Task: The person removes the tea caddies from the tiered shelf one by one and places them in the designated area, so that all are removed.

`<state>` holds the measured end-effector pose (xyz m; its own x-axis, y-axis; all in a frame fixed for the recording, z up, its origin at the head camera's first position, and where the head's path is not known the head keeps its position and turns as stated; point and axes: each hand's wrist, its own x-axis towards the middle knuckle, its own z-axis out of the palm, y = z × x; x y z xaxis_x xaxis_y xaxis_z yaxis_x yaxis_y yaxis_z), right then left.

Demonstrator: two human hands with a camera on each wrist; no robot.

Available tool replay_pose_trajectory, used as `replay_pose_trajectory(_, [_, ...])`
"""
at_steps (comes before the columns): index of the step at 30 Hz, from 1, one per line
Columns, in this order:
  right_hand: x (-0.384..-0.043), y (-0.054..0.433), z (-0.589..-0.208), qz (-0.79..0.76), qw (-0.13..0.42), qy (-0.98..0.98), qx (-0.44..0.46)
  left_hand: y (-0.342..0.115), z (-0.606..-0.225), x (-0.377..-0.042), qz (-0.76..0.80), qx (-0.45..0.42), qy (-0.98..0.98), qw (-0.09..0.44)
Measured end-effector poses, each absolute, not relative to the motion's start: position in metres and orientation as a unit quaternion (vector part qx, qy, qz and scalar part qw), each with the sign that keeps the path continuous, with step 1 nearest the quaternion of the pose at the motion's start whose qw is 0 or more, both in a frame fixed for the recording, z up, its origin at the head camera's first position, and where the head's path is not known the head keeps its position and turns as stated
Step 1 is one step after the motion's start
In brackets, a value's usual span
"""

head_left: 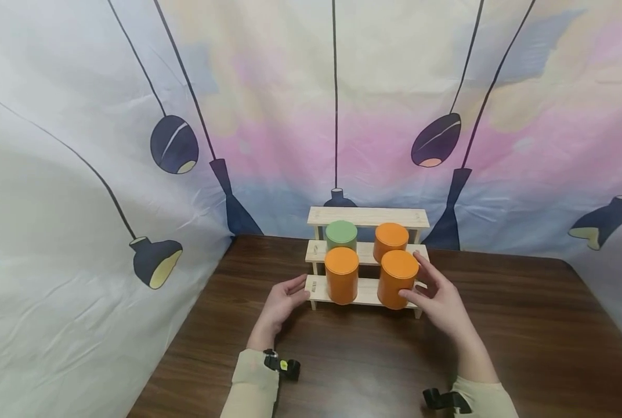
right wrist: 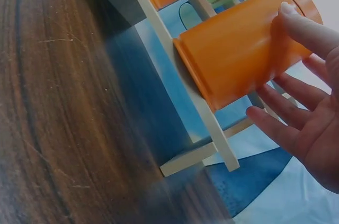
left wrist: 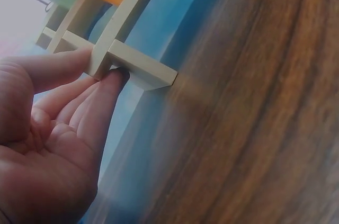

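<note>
A three-tier wooden shelf [head_left: 367, 216] stands on the table, bearing several lidded canisters. My left hand [head_left: 281, 306] pinches the left end of its lowest board [left wrist: 123, 23] between thumb and fingers. On the right part of that board is an orange canister [head_left: 397, 281], its base reaching the board's front edge. My right hand [head_left: 440, 299] holds this canister from the right side, thumb [right wrist: 304, 25] on its front near the lid and fingers around the back. A second orange canister [head_left: 342, 277] stands left of it. On the middle tier are a green canister [head_left: 341, 234] and another orange one [head_left: 391, 241].
The dark wood table [head_left: 353, 360] extends in front of the shelf and to both sides. Behind it hangs a cloth backdrop [head_left: 290, 104] printed with lamps, close to the shelf's back. The top tier bears no canister.
</note>
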<state>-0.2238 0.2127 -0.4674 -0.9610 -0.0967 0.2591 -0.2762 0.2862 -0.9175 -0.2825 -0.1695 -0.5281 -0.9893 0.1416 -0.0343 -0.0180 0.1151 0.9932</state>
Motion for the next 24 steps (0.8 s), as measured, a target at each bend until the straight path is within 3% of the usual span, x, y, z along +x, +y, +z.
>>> replay_pose_trajectory(24, [-0.2260, 0.2078, -0.4764, 0.572, 0.075, -0.812, 0.084, -0.1691, -0.5232, -0.2777, 0.651, 0.030, 0.757, 0.055])
